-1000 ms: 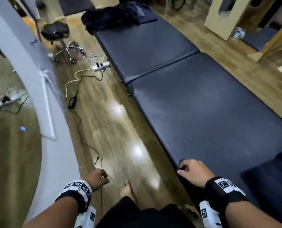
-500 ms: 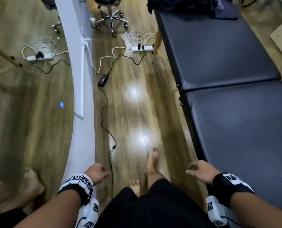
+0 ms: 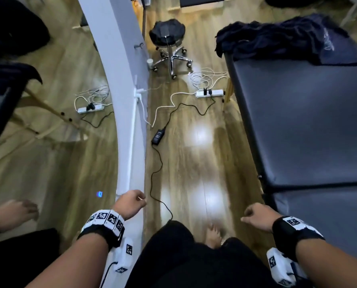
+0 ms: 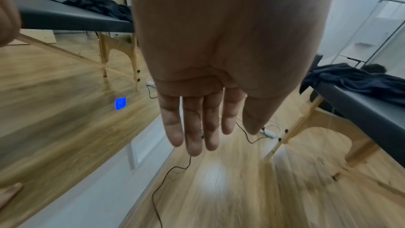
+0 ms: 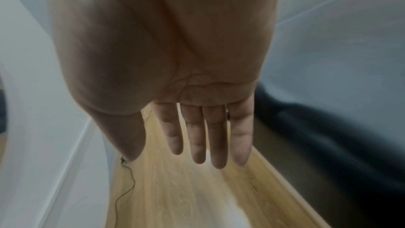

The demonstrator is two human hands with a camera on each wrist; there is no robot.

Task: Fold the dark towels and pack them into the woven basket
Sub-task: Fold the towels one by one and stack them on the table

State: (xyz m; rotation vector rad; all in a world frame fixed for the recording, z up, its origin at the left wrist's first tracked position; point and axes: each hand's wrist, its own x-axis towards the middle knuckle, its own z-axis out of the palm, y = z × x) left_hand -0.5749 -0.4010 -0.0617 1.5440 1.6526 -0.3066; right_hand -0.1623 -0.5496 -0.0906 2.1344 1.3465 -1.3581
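A long padded dark-grey table point(image 3: 302, 125) runs beside the right hand point(image 3: 257, 218). Crumpled dark towels point(image 3: 277, 38) lie heaped on its far end, well beyond both hands' fingertips. The left hand point(image 3: 129, 202) hangs empty too; both hands' fingers are straight and relaxed.

I see the dark towels point(image 3: 281, 38) heaped in a rumpled, unfolded pile on the far end of the padded bench point(image 3: 298, 121), one edge drooping over the bench's corner. From my left wrist view the towels point(image 4: 361, 82) lie crumpled on top. I can't spot the woven basket.
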